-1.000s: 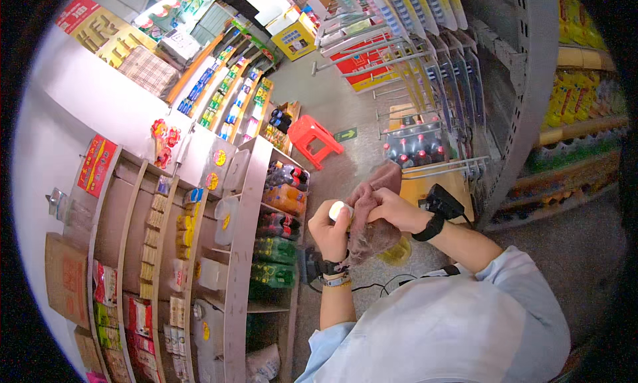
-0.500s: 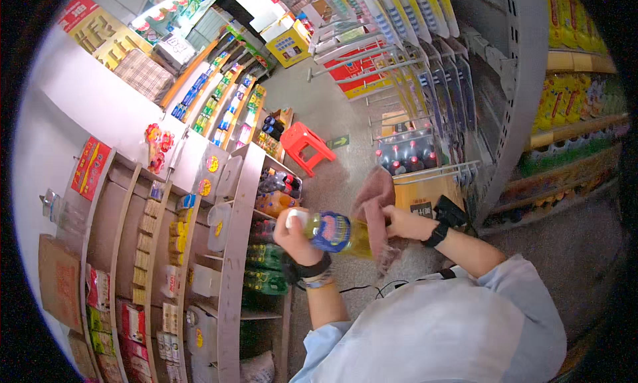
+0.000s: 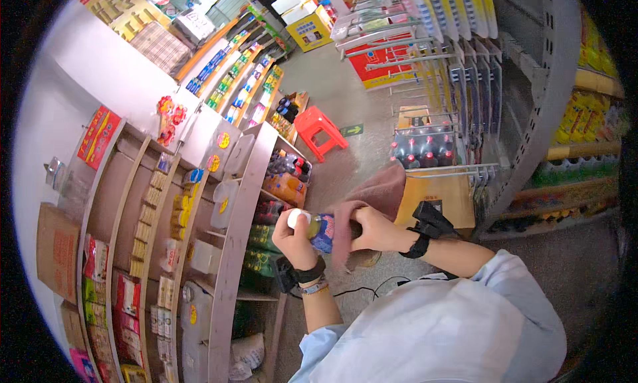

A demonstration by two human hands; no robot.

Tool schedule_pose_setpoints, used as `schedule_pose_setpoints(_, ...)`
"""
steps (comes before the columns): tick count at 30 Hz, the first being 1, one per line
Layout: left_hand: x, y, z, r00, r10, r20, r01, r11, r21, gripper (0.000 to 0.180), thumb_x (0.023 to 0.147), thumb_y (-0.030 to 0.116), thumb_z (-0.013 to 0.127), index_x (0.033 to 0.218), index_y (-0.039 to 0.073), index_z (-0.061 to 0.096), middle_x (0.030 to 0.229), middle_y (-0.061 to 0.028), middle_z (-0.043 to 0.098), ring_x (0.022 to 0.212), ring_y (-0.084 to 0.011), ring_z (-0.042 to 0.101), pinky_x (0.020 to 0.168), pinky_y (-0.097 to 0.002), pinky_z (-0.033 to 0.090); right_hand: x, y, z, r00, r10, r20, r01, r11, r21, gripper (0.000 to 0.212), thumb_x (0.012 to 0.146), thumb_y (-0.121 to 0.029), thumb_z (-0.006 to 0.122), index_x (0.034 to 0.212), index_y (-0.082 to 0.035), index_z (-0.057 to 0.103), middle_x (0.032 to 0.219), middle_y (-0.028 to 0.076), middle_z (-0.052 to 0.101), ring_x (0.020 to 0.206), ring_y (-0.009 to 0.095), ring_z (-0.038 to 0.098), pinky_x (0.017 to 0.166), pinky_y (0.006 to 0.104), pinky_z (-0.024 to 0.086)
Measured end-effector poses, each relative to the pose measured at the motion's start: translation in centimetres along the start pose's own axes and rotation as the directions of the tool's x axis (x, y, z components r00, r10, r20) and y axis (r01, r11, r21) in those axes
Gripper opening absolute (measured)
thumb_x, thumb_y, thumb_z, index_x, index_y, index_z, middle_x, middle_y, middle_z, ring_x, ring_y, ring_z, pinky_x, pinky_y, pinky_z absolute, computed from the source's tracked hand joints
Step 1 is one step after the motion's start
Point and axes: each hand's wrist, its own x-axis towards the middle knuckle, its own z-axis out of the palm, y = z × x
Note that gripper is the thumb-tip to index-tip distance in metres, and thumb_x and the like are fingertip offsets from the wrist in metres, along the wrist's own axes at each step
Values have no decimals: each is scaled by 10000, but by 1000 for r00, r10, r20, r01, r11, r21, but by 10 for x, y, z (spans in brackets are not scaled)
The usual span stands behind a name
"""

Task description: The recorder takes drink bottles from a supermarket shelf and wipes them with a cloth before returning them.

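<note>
My left hand (image 3: 294,245) is closed around the white-capped neck end of a bottle (image 3: 323,234) with a blue label, which lies roughly sideways in front of my body. A dusty-pink cloth (image 3: 380,191) is draped over the bottle's other end. Through this cloth my right hand (image 3: 377,231) grips the bottle, fingers wrapped around it. The cloth and my fingers hide the bottle's base. Part of the cloth spreads out beyond my right hand, toward the aisle.
On my left stands a shelf unit (image 3: 229,270) with packets and bottles. A red plastic stool (image 3: 319,132) is ahead in the aisle. Dark bottles in a pack (image 3: 425,150) sit near a cardboard box (image 3: 452,193) at right, beneath a metal rack (image 3: 392,47). A black cable lies on the floor.
My right hand has moved left with the cloth, from beside the bottle onto its base end. My left hand keeps the neck end. The whole view has shifted slightly.
</note>
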Motion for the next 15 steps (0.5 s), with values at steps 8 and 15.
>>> schedule_pose_setpoints(8, -5, -4, -35, 998, 19, 57, -32, 972, 231, 101, 736, 51, 589, 735, -20, 518, 668, 14, 487, 601, -43, 431, 530, -179, 353, 32, -4, 35, 988, -76, 134, 97, 983, -157, 411, 543, -253, 651, 764, 78, 549, 765, 221, 565, 740, 334, 546, 700, 354, 429)
schedule_pose_setpoints(15, -14, -7, -45, 998, -11, 65, -12, 936, 351, 134, 692, 55, 628, 685, 5, 504, 624, 33, 468, 556, -20, 394, 488, -158, 317, 39, 15, 38, 978, 70, 195, -85, 994, 69, 339, 556, -230, 646, 729, 54, 582, 704, 185, 587, 650, 270, 580, 608, 314, 449)
